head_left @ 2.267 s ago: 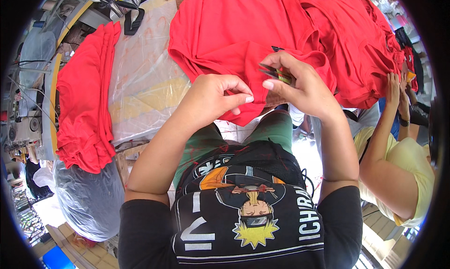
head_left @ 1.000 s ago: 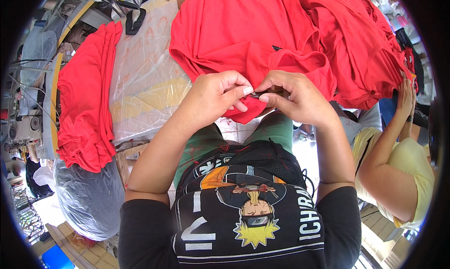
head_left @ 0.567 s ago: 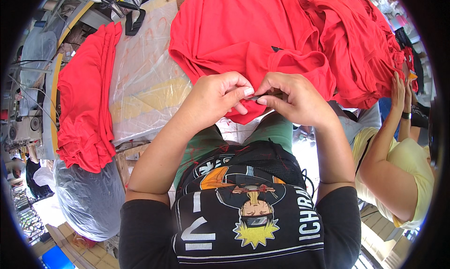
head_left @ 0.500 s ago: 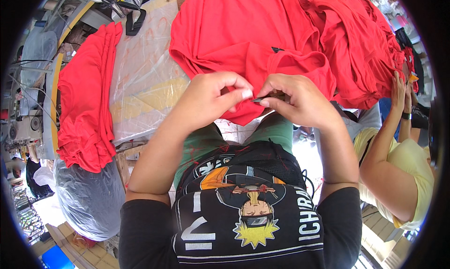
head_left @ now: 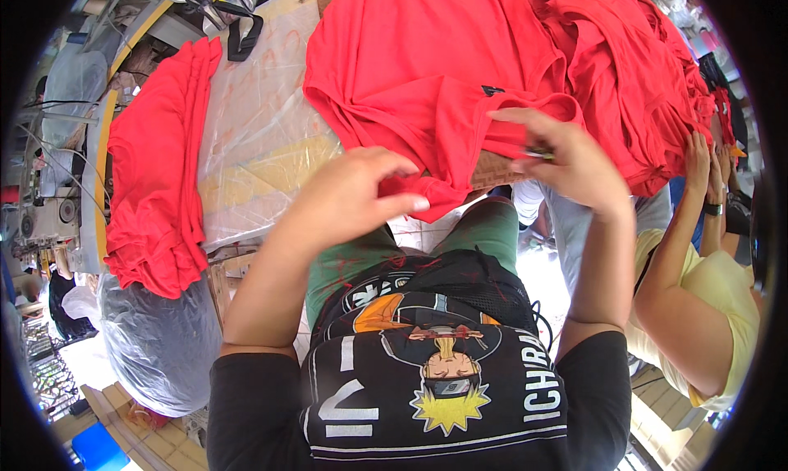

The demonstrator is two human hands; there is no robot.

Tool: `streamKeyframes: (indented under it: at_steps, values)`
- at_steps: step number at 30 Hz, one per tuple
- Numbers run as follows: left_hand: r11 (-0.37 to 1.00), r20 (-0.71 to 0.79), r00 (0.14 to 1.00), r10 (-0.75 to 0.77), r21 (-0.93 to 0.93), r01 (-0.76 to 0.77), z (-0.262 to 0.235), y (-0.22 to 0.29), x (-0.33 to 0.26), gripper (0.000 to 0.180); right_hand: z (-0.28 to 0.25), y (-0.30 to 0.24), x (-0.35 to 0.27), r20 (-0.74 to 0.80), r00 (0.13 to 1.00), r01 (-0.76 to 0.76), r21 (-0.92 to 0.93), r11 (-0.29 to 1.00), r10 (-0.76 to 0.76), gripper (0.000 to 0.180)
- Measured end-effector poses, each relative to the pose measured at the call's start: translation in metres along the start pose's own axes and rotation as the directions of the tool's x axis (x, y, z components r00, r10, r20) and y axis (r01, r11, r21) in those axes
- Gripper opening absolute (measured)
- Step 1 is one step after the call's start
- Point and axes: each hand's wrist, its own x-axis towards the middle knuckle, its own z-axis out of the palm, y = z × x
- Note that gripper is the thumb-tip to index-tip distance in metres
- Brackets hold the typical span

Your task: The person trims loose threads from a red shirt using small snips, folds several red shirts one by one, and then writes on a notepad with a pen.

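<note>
A red garment of thin cloth lies spread in front of me, one end hanging over the table's near edge. My left hand is at that end, thumb and fingers apart, with red cloth showing in the gap; no firm grip is visible. My right hand is lifted off to the right, beside the garment's looped opening. It is blurred, its forefinger stretched out, and a small dark metal tool, apparently thread snips, is tucked in it. A small black label shows on the garment.
More red cloth is heaped to the right, where another person's hands rest against it. Folded red garments lie at the left on the plastic-covered table. A filled plastic bag stands below them.
My hands have parted. The right one has moved up and right with the small tool, away from the cloth end; the left one has loosened and shifted slightly left and down.
</note>
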Motion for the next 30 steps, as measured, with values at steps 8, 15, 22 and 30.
streamKeyframes:
  at_steps: [8, 15, 22, 30]
  values:
    - [0.691, -0.23, 0.969, -0.094, -0.715, -0.103, 0.017, 0.0, 0.016, 0.021, 0.024, 0.019, 0.029, -0.444, 0.89, 0.173, 0.126, 0.977, -0.101, 0.021]
    - [0.824, -0.357, 0.934, -0.018, -0.535, -0.189, 0.015, 0.0, 0.016, 0.044, 0.019, 0.004, 0.018, -0.548, 0.807, 0.253, -0.02, 0.967, -0.223, 0.023]
    - [0.842, -0.59, 0.735, 0.335, 0.537, 0.047, 0.022, 0.014, 0.029, 0.082, 0.016, -0.023, 0.012, -0.552, 0.764, 0.351, -0.077, 0.933, -0.333, 0.022]
    - [0.8, -0.304, 0.95, -0.066, -0.585, -0.132, 0.008, 0.008, 0.027, 0.024, 0.014, -0.011, 0.015, -0.253, 0.968, 0.175, 0.697, 0.696, 0.01, 0.009]
